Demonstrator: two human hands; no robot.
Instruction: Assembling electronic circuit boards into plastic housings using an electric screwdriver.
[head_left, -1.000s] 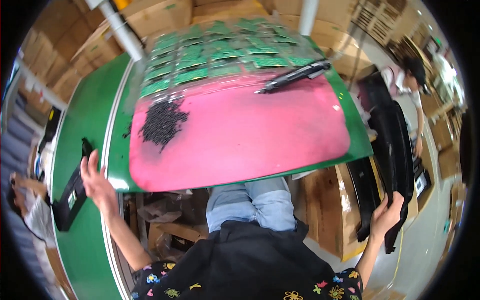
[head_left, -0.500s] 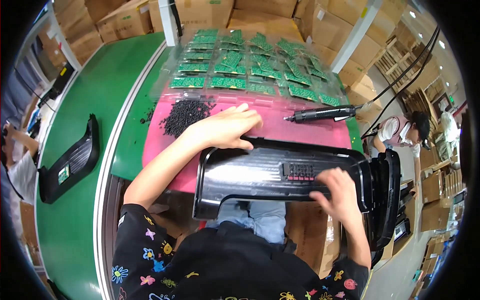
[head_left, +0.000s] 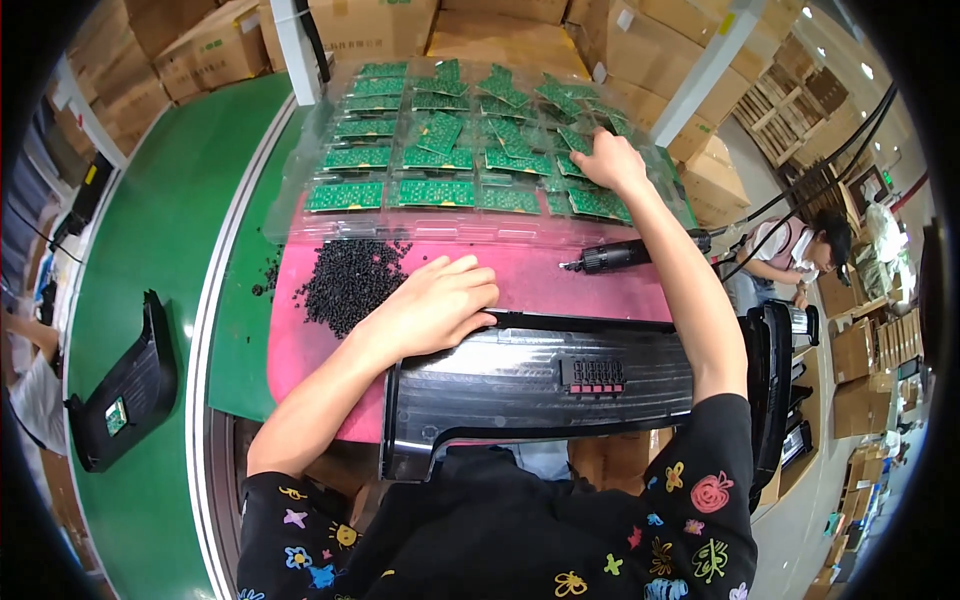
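Note:
A black moulded plastic cover (head_left: 530, 375) lies across in front of me, its inside up, with a small block of black slots and pink-red bits (head_left: 592, 377) in it. Over its far left rim rests my left hand (head_left: 435, 308), fingers slightly bent and apart, the thumb at the rim. My right hand (head_left: 612, 163) reaches over the right end of the cover to a clear plastic tray (head_left: 290, 205) of green circuit boards (head_left: 437, 192). Its thumb and forefinger are spread at a board (head_left: 572, 137) on the tray's right side; the other fingertips are partly hidden.
Small black parts (head_left: 350, 285) are heaped on the pink mat (head_left: 520, 275). A black electric screwdriver (head_left: 610, 257) lies right, partly behind my forearm. More black covers (head_left: 770, 370) stand at right. Another cover (head_left: 130, 400) sits on the green surface at left. People work on both sides.
My right hand has left the cover and moved forward to the circuit boards. My left hand stays at the rim, its fingers more bent. The view has shifted.

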